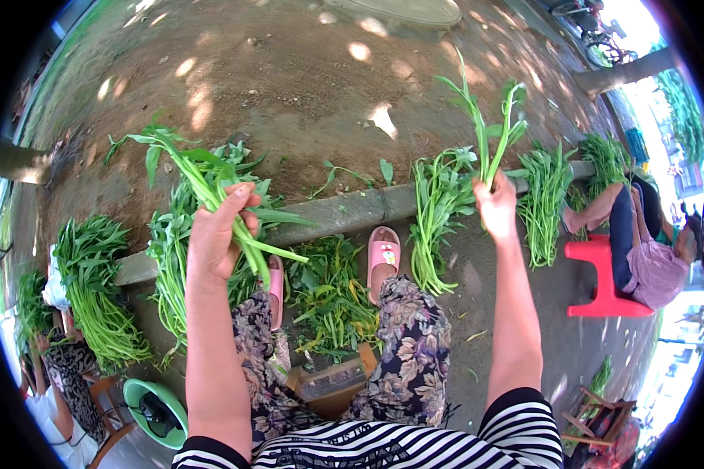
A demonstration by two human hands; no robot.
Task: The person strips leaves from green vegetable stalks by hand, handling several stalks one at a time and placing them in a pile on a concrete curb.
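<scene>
My left hand [226,225] grips a small bunch of leafy green stems [196,176], apparently water spinach, with the cut ends pointing down to the right. Held up on the other side, my right hand [496,202] is closed round a few stems [486,140] whose leafy tips point away from me. Below my left hand a pile of the same greens [173,258] lies across the concrete kerb [340,211]. Near my right hand a loose bundle [437,217] rests over the kerb, stems towards me. Between my feet is a heap of leaves and yellowed trimmings [334,293].
Further bundles [97,293] [542,205] lie along the kerb. A green plastic basin [155,410] holding a dark object stands at lower left. To the right a person sits on a red plastic stool [604,281]; another person sits at far left. Bare soil [281,88] stretches beyond the kerb.
</scene>
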